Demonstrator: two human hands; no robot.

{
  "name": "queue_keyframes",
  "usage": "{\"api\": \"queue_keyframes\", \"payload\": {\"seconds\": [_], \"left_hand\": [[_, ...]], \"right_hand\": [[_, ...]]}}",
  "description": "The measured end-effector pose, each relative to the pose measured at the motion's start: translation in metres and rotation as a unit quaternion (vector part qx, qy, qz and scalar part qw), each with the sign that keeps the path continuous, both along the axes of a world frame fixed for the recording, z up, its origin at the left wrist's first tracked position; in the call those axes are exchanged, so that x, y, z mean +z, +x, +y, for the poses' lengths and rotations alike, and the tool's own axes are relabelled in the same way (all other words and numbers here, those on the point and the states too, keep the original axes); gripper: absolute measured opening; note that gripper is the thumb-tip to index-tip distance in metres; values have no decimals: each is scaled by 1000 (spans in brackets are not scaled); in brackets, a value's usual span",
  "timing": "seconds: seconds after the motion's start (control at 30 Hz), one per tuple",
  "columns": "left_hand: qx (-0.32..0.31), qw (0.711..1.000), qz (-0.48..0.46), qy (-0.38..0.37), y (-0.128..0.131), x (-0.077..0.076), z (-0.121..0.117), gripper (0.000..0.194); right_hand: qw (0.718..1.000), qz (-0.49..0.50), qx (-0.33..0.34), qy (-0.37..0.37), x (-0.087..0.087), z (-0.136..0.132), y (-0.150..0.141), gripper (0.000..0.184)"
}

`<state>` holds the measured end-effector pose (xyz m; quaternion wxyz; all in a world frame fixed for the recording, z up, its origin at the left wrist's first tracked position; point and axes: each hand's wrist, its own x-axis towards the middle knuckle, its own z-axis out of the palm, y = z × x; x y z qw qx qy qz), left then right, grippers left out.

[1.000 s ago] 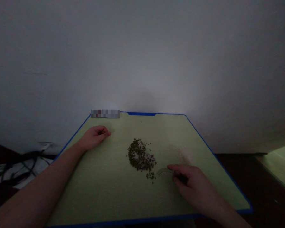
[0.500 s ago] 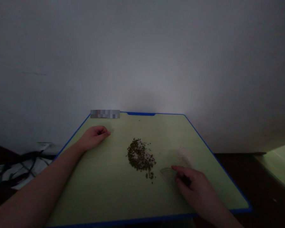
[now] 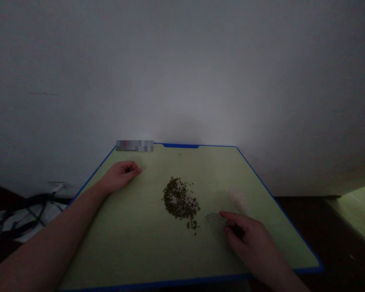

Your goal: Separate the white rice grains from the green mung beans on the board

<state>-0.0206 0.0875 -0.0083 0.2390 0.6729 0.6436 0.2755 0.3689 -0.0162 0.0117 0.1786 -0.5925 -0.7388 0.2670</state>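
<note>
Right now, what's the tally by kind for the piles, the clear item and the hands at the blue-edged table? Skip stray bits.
Mixed dark-green and pale pile: 1
Pale pile: 1
Clear curved-edged item: 1
Hands (left hand, right hand): 2
Total: 5

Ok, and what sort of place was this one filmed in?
Probably a dim room in a home: a blue-edged table facing a plain wall, with tangled dark cables low on the left.

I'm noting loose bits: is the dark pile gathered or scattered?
Mostly gathered: the dark pile sits in one clump on the table, with a few strays towards the right hand.
</note>
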Motion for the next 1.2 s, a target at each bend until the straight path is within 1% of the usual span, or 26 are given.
{"api": "queue_keyframes", "payload": {"seconds": [0.1,0.23,0.53,0.7,0.97,1.07,1.2], "left_hand": [[1,1000,2,-1,-1,-2,2,30],[4,1000,4,-6,-1,-1,1,30],[5,1000,7,-1,-2,-2,2,32],[2,1000,-2,-4,-2,-4,2,32],[3,1000,6,-4,1,0,1,31],[4,1000,6,-8,1,1,0,32],[3,1000,10,-3,-1,-2,2,32]], "right_hand": [[1000,8,17,-2,-1,-3,-3,37],[999,11,34,-10,-1,-6,-6,36],[998,21,50,-31,-2,-10,-8,39],[999,14,22,-21,-5,-11,-10,39],[1000,-5,-28,-2,-1,-5,3,37],[1000,-10,-21,8,0,-8,0,37],[1000,4,0,2,-3,-9,-8,38]]}}
